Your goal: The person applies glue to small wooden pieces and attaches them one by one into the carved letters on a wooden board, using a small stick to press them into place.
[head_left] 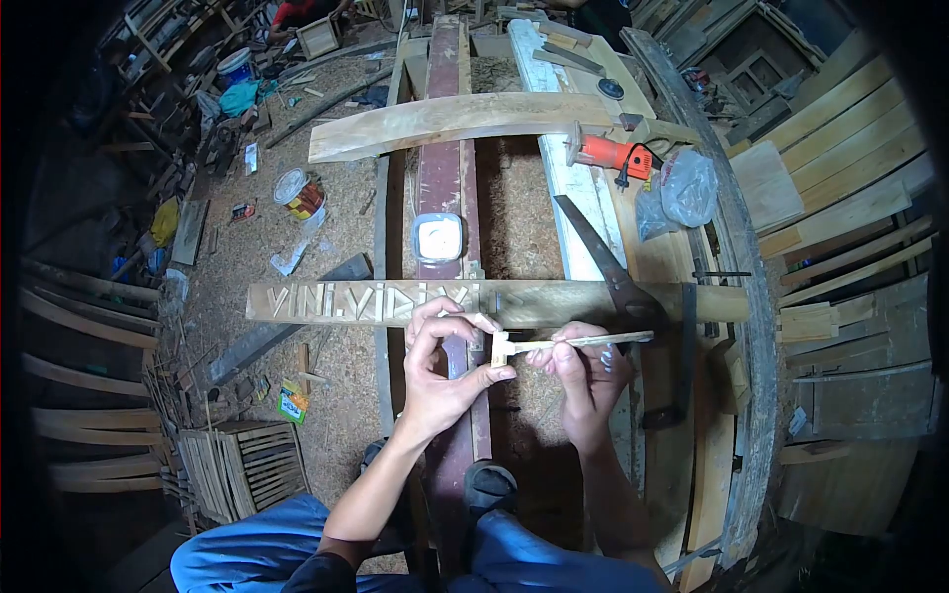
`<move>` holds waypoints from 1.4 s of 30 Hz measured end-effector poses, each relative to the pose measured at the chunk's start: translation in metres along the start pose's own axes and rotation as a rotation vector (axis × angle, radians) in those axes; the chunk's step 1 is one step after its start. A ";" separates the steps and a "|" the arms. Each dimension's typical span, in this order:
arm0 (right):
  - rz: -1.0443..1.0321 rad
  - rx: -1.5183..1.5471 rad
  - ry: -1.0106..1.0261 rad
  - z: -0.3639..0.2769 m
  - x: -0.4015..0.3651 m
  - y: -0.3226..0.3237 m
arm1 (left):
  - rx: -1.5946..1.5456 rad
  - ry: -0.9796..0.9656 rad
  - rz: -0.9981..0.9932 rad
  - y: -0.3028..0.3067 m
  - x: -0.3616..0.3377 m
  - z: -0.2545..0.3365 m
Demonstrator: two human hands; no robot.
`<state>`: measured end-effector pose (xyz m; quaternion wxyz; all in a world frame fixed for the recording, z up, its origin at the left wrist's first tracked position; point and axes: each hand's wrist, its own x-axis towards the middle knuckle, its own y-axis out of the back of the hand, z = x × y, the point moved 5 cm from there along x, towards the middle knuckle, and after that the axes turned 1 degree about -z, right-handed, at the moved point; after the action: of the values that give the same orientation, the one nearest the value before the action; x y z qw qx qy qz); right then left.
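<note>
My left hand (440, 371) pinches a small pale wooden piece (501, 351), shaped like a short block letter, between thumb and fingers. In my right hand (590, 381) is a thin wooden stick (618, 339), its left tip against the wooden piece. Just beyond both hands, a long wooden board (583, 298) lies crosswise, with pale raised letters (346, 300) reading roughly "VINI.VIDI.VI" along its left part; my left fingers hide some of the lettering's end. A square plastic tub (438, 237) with white contents sits farther back on the reddish beam (445, 183).
A dark handsaw (600, 247) lies across the board's right side. Behind it are an orange power tool (615, 155) and a plastic bag (689, 188). Another plank (445, 119) crosses the beams. A paint bucket (300, 195) stands on the sawdust-covered floor; wood slats (850, 128) lean at right.
</note>
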<state>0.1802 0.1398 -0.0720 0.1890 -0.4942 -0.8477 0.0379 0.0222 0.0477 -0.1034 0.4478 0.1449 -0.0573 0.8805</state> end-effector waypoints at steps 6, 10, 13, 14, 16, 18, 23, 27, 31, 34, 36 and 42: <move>0.032 0.001 -0.051 0.006 0.006 0.001 | -0.018 0.034 -0.015 -0.003 -0.005 -0.001; 0.000 0.137 -0.114 0.008 0.006 0.001 | -0.073 0.017 0.032 0.001 -0.004 -0.003; 0.044 0.212 -0.157 0.007 0.009 0.003 | -0.108 0.027 0.025 -0.002 -0.006 -0.002; 0.046 0.211 -0.158 0.007 0.011 0.002 | -0.180 0.044 0.035 -0.003 -0.007 -0.003; 0.046 0.183 -0.177 0.009 0.015 0.000 | -0.172 0.003 0.029 -0.005 -0.005 -0.002; 0.049 0.183 -0.178 0.009 0.011 -0.001 | -0.160 -0.042 0.026 -0.005 -0.002 0.001; 0.102 0.283 -0.158 0.004 0.007 0.002 | -0.174 -0.068 0.022 -0.003 0.000 0.004; 0.089 0.251 -0.175 0.007 0.013 0.001 | -0.178 -0.033 0.039 -0.006 -0.002 0.007; 0.075 0.262 -0.215 0.013 0.004 0.000 | -0.164 -0.039 0.043 -0.003 -0.002 0.002; 0.080 0.308 -0.157 0.009 0.006 0.003 | -0.108 -0.052 0.019 0.000 -0.002 0.001; 0.149 0.344 -0.167 0.006 0.011 0.007 | -0.080 -0.050 0.006 -0.003 -0.001 0.001; 0.080 0.235 -0.203 0.009 0.013 -0.001 | -0.172 -0.062 0.022 -0.006 0.004 0.007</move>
<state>0.1704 0.1519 -0.0763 0.1572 -0.4957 -0.8318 0.1939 0.0264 0.0528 -0.0955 0.4467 0.1326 -0.1481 0.8723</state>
